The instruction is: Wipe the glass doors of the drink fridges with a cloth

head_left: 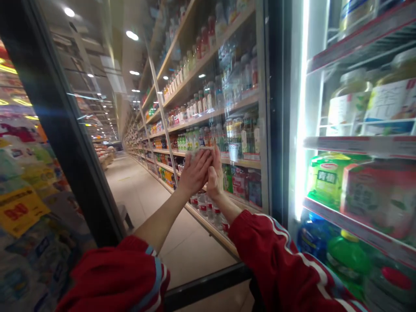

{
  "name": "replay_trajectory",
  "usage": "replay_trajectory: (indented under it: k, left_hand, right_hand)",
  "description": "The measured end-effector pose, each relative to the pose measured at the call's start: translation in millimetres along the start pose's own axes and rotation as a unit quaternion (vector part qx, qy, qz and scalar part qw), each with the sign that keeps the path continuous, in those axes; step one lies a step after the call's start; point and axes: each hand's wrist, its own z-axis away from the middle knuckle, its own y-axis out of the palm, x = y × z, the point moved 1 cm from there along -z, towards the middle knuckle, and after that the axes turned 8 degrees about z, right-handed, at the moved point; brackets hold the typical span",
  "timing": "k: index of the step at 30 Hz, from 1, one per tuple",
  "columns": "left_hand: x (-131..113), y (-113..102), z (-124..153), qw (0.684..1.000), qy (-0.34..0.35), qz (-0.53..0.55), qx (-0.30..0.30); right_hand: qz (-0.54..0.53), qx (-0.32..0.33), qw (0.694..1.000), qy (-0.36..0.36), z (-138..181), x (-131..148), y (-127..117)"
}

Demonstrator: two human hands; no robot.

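My left hand lies with its fingers pressed over a pale, crumpled cloth against the glass door. Only the cloth's upper edge shows; the rest is hidden under the fingers. Close beside it on the right is my right hand, its fingers stretched upward along the glass and its thumb toward the left hand. The two hands touch or nearly touch. Whether the right fingers also press on the cloth, I cannot tell. Both arms reach forward in red sleeves.
The dark door frame slants down on the left, with a lower bar near my arms. To the right, lit cooler shelves hold bottles. Beyond the glass stand long drink shelves and an aisle floor. A yellow price sign shows at left.
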Motion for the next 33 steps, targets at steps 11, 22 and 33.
replay_trajectory:
  k: [11,22,33]
  left_hand:
    - [41.3,-27.6,11.3,0.987,-0.130,-0.064,-0.068]
    - [56.0,-43.5,33.3,0.994,-0.096,-0.048,-0.032]
    - [58.3,-45.4,50.9,0.993,-0.099,-0.045,-0.035]
  right_hand:
    - [0.238,0.029,0.968,-0.071,-5.0,-38.6,7.0]
    - [0.275,0.087,0.952,-0.098,1.0,-34.9,7.8]
    - [0.258,0.090,0.959,-0.073,17.9,-28.5,10.8]
